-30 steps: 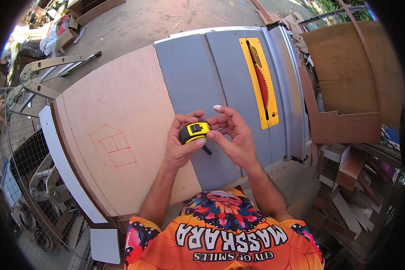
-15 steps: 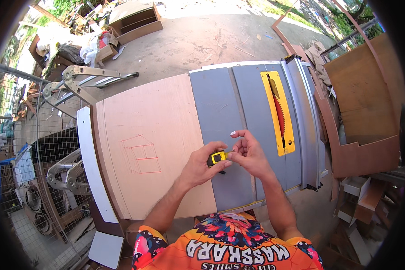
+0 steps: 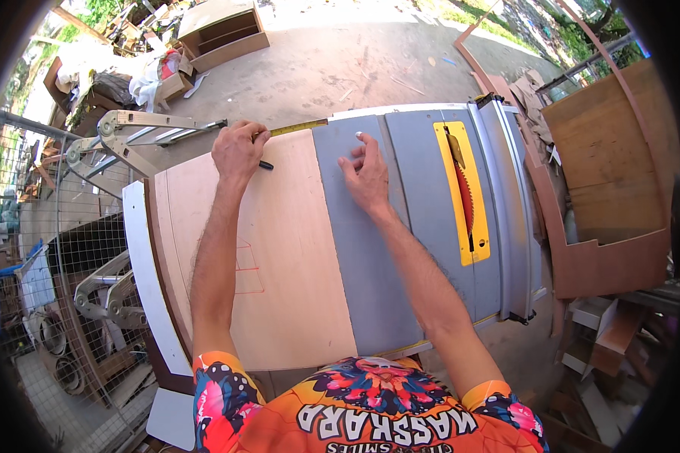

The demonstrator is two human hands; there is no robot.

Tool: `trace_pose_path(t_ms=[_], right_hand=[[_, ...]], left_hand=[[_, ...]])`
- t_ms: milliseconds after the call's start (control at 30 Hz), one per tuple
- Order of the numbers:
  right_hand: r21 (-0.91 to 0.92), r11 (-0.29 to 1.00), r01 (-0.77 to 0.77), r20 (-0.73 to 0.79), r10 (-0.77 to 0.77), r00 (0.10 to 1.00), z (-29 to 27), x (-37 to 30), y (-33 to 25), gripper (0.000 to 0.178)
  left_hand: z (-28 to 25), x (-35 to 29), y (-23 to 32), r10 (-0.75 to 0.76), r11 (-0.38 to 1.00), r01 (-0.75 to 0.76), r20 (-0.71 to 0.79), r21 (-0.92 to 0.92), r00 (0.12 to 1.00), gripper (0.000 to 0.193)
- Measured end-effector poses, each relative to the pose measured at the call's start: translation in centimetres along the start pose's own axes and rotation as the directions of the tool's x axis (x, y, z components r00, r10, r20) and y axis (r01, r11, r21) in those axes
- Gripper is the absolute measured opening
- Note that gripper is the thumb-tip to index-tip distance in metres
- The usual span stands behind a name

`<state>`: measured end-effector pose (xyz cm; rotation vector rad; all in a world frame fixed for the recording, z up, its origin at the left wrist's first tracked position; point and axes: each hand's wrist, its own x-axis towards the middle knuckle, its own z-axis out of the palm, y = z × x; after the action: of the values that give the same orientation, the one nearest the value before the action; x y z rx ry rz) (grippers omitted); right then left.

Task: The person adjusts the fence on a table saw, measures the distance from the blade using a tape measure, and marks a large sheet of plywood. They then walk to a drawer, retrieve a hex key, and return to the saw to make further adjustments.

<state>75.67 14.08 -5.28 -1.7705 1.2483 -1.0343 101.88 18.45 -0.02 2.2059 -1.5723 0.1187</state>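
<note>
While stretching both arms across the plywood sheet and the grey table, gripping a tape measure at the far edge

While reaching forward, holds the left hand at about the middle of the sheet's far edge, with the grip closed on the tape measure. Shows the yellow blade of the tape running rightward from beside the thumb, along that edge, to near the start of the white strip bordering the table. Cannot make out the case. Also has a black marker-like stick at the same hand, poking out to the right from beneath; cannot tell exactly how held, or whether touching the wood.

Holds the right hand over the table, just right of the plywood and apart from the tape measure, with fingers lightly curled and the grip loosely unclenched. Wears something white on one fingertip.

Crosses a red line drawing on the plywood with the left forearm, hiding part of it.

To the right on the table, see a red toothed saw blade in the slot of a yellow insert, with a grey metal rail farther right. Along the left end, see a white board, with a folding ladder beyond. Past the far edge, find an open-fronted wooden box on the floor.
</note>
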Motion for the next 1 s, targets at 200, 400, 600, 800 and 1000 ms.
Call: trace_pose_path(t_ms=[200, 400, 600, 800, 1000], right_hand=[[-0.247, 0.956, 0.155, 0.047, -0.148, 0.988, 1.0, -1.4, 0.8, 0.04], [-0.244, 0.966, 0.09, 0.028, -0.086, 0.996, 1.3, -1.2, 1.1, 0.038], [-0.248, 0.966, 0.075, 0.047, -0.066, 0.997, 1.1, -1.1, 0.9, 0.036], [-0.26, 0.963, 0.072, 0.062, -0.058, 0.996, 1.0, -1.0, 0.7, 0.035], [-0.253, 0.963, 0.093, 0.043, -0.085, 0.995, 1.1, -1.4, 0.3, 0.036]], left_hand=[[3.7, 2.2, -1.1, -0.125, 0.992, 0.125, 0.055, 0.009, 0.991, 0.022], [4.4, 4.4, -1.1, -0.094, 0.995, 0.099, 0.2, -0.016, 0.975, 0.025], [4.7, 5.6, -0.5, -0.186, 0.983, 0.175, 0.346, 0.063, 0.92, 0.027], [4.3, 5.9, 0.1, -0.204, 0.979, 0.19, 0.381, 0.075, 0.902, 0.028], [4.3, 5.7, -0.2, -0.21, 0.978, 0.195, 0.408, 0.078, 0.889, 0.028]])
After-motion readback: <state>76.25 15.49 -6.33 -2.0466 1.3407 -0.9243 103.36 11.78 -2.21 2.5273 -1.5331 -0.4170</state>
